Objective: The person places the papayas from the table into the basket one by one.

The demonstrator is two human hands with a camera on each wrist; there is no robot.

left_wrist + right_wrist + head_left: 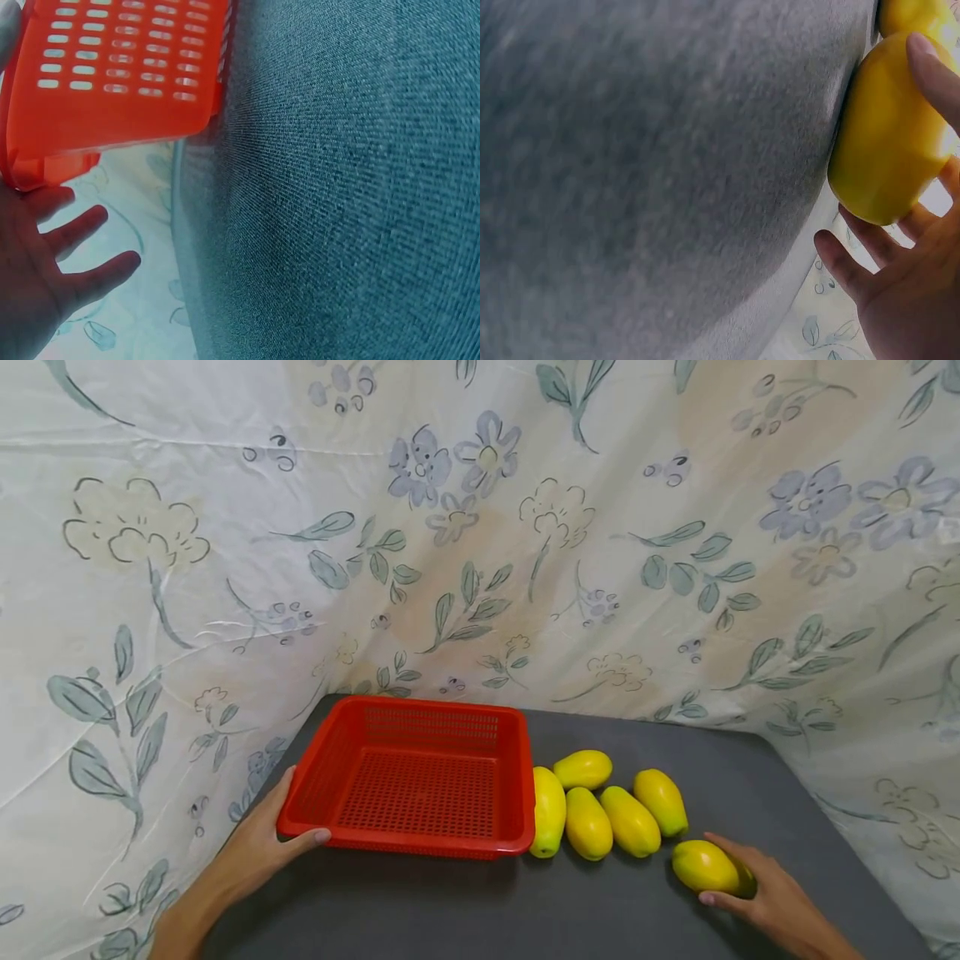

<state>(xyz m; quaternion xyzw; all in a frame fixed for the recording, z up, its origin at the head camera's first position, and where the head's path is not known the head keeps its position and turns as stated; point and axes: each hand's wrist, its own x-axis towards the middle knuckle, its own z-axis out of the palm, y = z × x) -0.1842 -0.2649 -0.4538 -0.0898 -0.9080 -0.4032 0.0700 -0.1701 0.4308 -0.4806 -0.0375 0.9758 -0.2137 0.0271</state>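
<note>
Fruits (630,821) number six, all yellow: one held fruit (701,866) is gripped between the thumb and fingers of the right hand (768,893), and five lie beyond that hand and to its left. Of these five, four form a loose row and one sits behind them; the one farthest from the right hand is just beside the basket (420,843). That basket, red and the only one, stands to the right of the left hand (251,843), which holds its near corner, thumb laid over the front rim.

From the left wrist, the basket's slotted outer wall shows, with three fingers spread fairly straight below the rim, which the head view hides. From the right wrist, the held fruit's rounded end faces the palm, and part of a second fruit appears past it; whether the held one touches the tabletop (585,910) is hard to tell.

Dark grey surface runs bare between the two hands and on the right hand's outer side as far as the table edge. Left of the left hand, the edge is close, with floral cloth (600,568) beyond.
</note>
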